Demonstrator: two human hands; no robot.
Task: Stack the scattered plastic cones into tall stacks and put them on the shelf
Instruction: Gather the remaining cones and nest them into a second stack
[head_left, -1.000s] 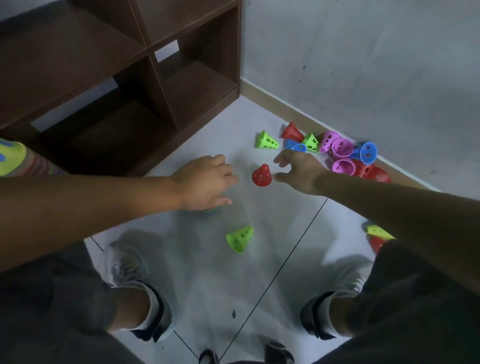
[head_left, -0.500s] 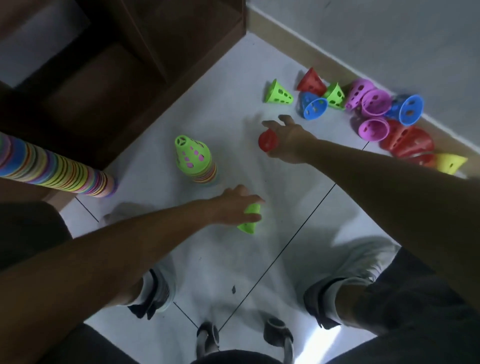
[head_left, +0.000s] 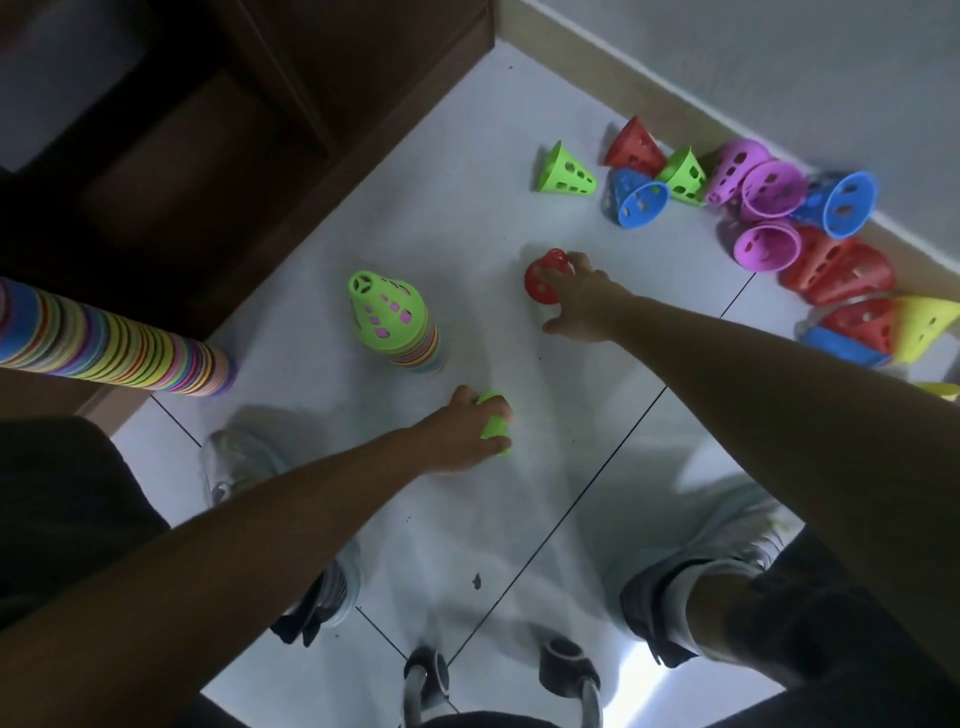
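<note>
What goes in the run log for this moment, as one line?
left hand: grips green cone on floor | right hand: grips red cone | short stack: upright between shelf and hands | shelf: no cones visible

Open floor (head_left: 467, 218) between shelf (head_left: 332, 104) and cone pile (head_left: 769, 208), short stack (head_left: 397, 325) and tall stack (head_left: 119, 345) block left side, pile crowds wall (head_left: 779, 62)

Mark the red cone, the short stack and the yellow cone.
red cone (head_left: 540, 280), head view, perforated side wall.
short stack (head_left: 387, 312), head view, top green cone's side.
yellow cone (head_left: 922, 325), head view, outer wall.
</note>
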